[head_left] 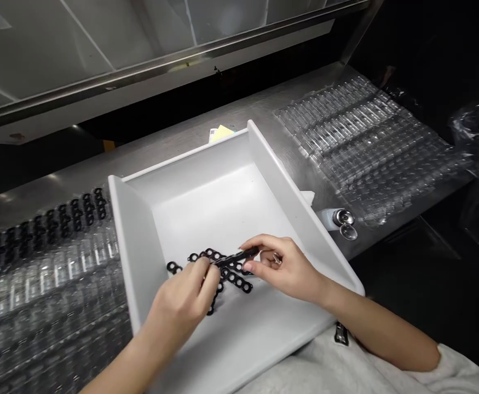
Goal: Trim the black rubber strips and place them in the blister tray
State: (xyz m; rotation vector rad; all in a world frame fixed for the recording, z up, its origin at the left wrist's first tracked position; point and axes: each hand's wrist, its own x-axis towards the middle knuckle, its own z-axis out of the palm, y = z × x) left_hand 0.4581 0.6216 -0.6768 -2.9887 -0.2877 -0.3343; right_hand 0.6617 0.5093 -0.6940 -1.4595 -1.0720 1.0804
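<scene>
Over the white bin [264, 339], my two hands hold a thin black strip [235, 257] seen nearly edge-on. My right hand [288, 268] pinches its right end between thumb and fingertips. A small shiny metal piece [277, 257] shows among the curled fingers of that hand; I cannot make out what it is. My left hand [185, 295] is closed at the strip's left end, the fingertips partly hidden from view. Beneath the hands, several black strips with rows of round holes [239, 282] lie crossed in a loose pile on the bin floor.
Clear plastic trays [50, 284] lie left of the bin, with black strips [50, 224] standing in a row at their back. More clear trays [370, 148] lie to the right. A small metal-topped bottle [340, 217] stands beside the bin on the metal table [259, 109].
</scene>
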